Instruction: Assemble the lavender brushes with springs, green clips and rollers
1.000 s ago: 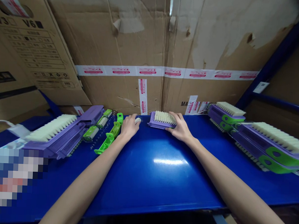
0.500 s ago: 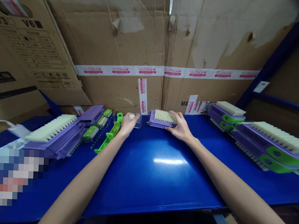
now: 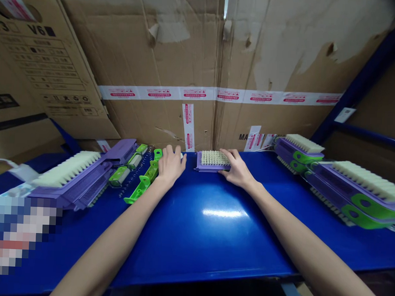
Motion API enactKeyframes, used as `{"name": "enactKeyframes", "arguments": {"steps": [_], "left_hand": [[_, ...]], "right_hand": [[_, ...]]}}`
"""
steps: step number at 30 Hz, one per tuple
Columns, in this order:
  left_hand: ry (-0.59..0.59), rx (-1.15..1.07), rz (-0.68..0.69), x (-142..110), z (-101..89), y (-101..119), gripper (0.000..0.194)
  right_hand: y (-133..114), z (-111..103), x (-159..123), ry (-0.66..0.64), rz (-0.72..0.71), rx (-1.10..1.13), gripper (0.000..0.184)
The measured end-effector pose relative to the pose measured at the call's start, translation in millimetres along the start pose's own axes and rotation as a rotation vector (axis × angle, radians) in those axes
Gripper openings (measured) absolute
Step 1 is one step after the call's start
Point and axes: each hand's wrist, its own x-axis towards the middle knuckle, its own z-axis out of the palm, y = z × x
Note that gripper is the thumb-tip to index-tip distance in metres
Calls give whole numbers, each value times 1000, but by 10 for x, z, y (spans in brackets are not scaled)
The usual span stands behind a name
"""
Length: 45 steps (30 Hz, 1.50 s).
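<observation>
Near the back of the blue tabletop, my right hand [image 3: 237,169] grips the right end of a purple brush [image 3: 212,168]. Its cream bristles point upward, and my thumb presses the near side. To the left, my left hand [image 3: 172,165] is back-up, fingers curled down over a small clear plastic piece with a white part [image 3: 182,156]. Most of that piece is hidden under the fingers. Green plastic handle parts [image 3: 143,187] lie in a row just left of this hand. A gap separates my two hands.
Purple brush bodies [image 3: 84,182] are piled at left, beside green-and-clear pieces [image 3: 120,176] and a row of metal springs [image 3: 134,173]. Purple-and-green brushes [image 3: 355,194] are stacked at right. Cardboard [image 3: 201,56] walls the back; a blue post [image 3: 360,81] slants at right.
My left hand turned the clear piece up into view half a second ago, then rolled back palm-down over it. The purple brush has shifted and turned slightly in my right hand.
</observation>
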Motion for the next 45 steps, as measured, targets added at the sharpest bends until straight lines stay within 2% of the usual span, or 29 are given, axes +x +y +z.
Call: {"name": "enactKeyframes", "arguments": {"steps": [6,10,13,17,23,26,30,33,39,45], "left_hand": [[0,-111,81,-54,-70,182,41],[-4,-309,143,-76,30,227,40],[44,-504,130,-65,139,209,37],[65,-628,78,-68,217,170,36],[48,-646,150,-124,253,128,29],[20,-658,123,-140,293,113,33],[40,-689,108,-122,344,89,34],[44,-732,37,-94,363,71,32],[49,-881,-156,-53,368,62,37],[-26,-1040,-220,-27,383,70,50]], "right_hand": [[35,25,-1,-25,-40,-23,81],[47,7,14,-91,-9,-78,95],[40,-32,31,-184,44,-121,105],[-2,-87,46,-263,93,-183,102],[-70,-93,34,-258,50,-190,97],[-89,-70,26,-225,2,-250,95],[-115,-49,29,-189,-55,-319,94],[-143,-50,36,-194,-69,-346,91],[-177,-38,29,-166,-112,-334,85],[-154,-1,19,-109,-116,-254,86]]}}
